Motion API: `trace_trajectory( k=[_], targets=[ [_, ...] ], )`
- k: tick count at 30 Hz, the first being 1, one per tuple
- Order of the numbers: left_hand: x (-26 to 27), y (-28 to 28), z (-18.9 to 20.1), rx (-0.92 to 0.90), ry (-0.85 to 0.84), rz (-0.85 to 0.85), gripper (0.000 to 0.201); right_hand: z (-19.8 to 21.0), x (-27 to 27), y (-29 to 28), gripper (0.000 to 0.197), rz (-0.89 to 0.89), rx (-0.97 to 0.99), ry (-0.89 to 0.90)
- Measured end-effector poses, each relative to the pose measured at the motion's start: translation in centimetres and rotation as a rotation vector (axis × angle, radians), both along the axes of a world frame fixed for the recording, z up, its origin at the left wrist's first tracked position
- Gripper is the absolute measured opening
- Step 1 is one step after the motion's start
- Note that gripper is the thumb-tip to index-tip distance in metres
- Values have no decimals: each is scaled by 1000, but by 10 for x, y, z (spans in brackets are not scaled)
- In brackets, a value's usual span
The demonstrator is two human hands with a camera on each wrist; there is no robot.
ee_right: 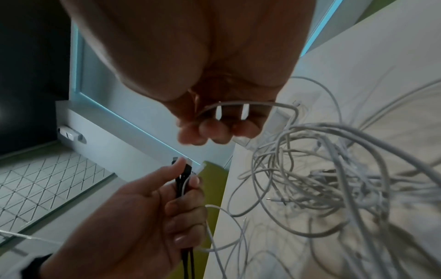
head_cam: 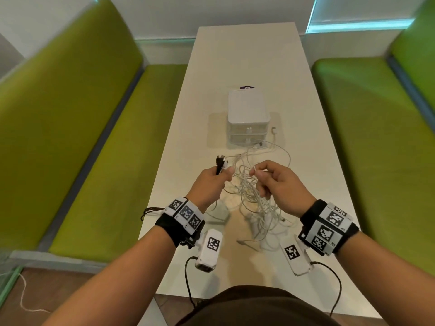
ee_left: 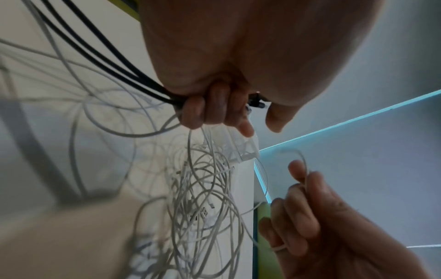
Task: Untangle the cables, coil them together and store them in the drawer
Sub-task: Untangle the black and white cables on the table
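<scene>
White cables [head_cam: 255, 198], loosely tangled

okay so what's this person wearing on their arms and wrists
Both forearms are bare, with no sleeves. Each wrist carries a black strap with white blocks printed with black-and-white square code markers. A small white camera unit, also marked, hangs under each wrist, with a thin black cable trailing back toward the body.

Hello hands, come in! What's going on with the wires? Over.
Left hand grips black cables plus a white one. Right hand pinches a white strand. White tangle still knotted on table. Drawers shut.
</scene>
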State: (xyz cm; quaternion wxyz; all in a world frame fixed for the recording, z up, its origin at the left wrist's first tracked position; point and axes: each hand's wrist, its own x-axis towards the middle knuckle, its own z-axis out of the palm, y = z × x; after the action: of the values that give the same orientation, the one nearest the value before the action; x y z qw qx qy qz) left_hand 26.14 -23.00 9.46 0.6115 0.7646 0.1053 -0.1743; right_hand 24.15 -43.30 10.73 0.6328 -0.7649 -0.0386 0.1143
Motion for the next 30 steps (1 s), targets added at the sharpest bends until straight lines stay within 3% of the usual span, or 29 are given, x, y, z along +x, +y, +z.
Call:
trace_trajectory(
  k=[2, 6, 10, 20, 23, 26, 30],
  targets=[
    [-1, 1, 2, -185, 66, 27, 21, -1, 0, 4, 15, -23, -47, -15],
    [-3, 0, 4, -469, 147, 80, 29, -7, -6, 19, 11, 63, -141, -45],
    [-8, -4, 2, -530, 160, 105, 32, -21, -14, 31, 12, 177, -311, -91],
    [-15, -7, 5, -586, 104, 64, 30, -27, -18, 25, 15, 152, -375, -28],
    [-15, -5, 9, -639, 61, 70, 30, -26, -14, 24, 11, 70, -177, 135],
    [-16, -7, 13, -663, 39, 66, 28, -20, -6, 28, 27, 10, 127, 303],
    [-16, -8, 17, -502, -36, -73, 26, -12, 1, 27, 41, -16, 198, 153]
  ],
)
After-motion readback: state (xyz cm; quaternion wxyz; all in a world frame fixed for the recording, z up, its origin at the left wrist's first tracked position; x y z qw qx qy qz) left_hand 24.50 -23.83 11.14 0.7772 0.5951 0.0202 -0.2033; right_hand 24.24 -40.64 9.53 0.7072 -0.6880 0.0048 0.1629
